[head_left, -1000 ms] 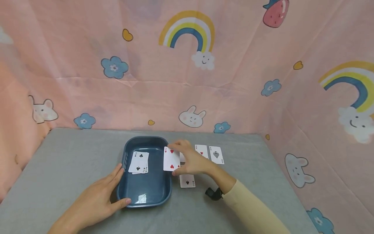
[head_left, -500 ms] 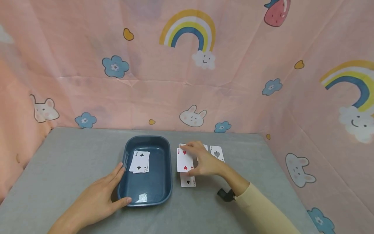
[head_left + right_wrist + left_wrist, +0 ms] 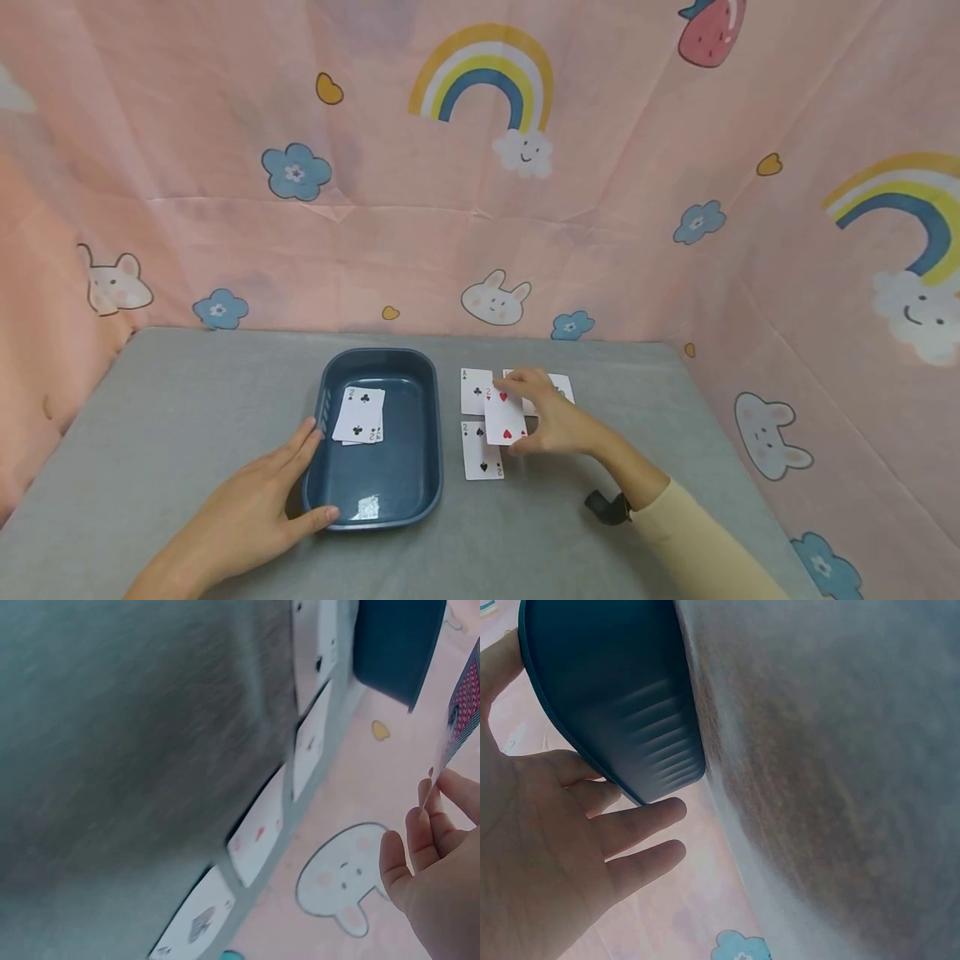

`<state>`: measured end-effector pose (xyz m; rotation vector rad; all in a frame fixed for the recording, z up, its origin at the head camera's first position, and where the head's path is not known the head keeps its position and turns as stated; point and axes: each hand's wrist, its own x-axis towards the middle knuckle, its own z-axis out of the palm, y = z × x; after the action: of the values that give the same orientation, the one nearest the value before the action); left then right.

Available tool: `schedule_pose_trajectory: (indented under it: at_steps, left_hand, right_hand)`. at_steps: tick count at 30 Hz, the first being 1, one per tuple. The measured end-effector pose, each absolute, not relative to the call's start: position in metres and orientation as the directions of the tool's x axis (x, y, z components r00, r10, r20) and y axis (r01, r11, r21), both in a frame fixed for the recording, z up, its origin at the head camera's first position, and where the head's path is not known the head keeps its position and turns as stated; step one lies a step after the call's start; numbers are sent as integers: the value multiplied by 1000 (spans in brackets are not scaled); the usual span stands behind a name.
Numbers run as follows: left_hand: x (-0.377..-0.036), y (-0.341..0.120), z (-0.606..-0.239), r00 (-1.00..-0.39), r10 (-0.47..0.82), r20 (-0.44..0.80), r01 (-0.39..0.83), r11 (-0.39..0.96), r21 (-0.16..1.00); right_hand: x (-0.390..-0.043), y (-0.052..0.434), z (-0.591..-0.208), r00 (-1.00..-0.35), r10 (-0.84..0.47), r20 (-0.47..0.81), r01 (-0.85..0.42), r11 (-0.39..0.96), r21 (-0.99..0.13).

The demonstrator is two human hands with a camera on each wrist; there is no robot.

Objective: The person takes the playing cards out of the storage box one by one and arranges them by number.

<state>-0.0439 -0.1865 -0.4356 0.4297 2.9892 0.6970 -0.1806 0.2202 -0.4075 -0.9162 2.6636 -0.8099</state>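
White and red, the two of hearts point(image 3: 505, 417) is held in the air above the bench point(image 3: 225, 375), pinched by its edges between the thumb and fingers of the right hand point(image 3: 553, 421). Its face is turned toward the head camera, while its patterned back is shown at the edge of the right wrist view. From the head view, the corner of the ace of clubs point(image 3: 475, 390) and part of the two of spades point(image 3: 480, 454) are overlapped by it. Beyond the ace of clubs, a card with red marks point(image 3: 259, 829) and the ace of spades point(image 3: 197, 919) are laid in the same row, both partly covered by the hand in the head view. To the left, a dark blue tray point(image 3: 375, 492) is set on the bench, and in it a pile of cards point(image 3: 358, 414) is seen, topped by a two of clubs. The tray's left side is touched by the left hand point(image 3: 243, 508), its fingers extended and spread from the thumb. The hands are kept well apart. Behind the bench, a pink printed cloth point(image 3: 375, 250) is hung.
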Motion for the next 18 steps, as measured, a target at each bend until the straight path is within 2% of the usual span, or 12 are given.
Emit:
schedule_pose_trajectory:
  at_steps: [8,18]
  left_hand:
    - [-44,-187,-435,-961,277,25,259,859,441]
    - [-43,-187,-436,-959,280,28,264,860,438]
  right_hand:
    - [-179,234,-412,-783,-622,-13,-507,650,-566]
    - [-173,247,-428,-797,-596,-100,-459,705,-542]
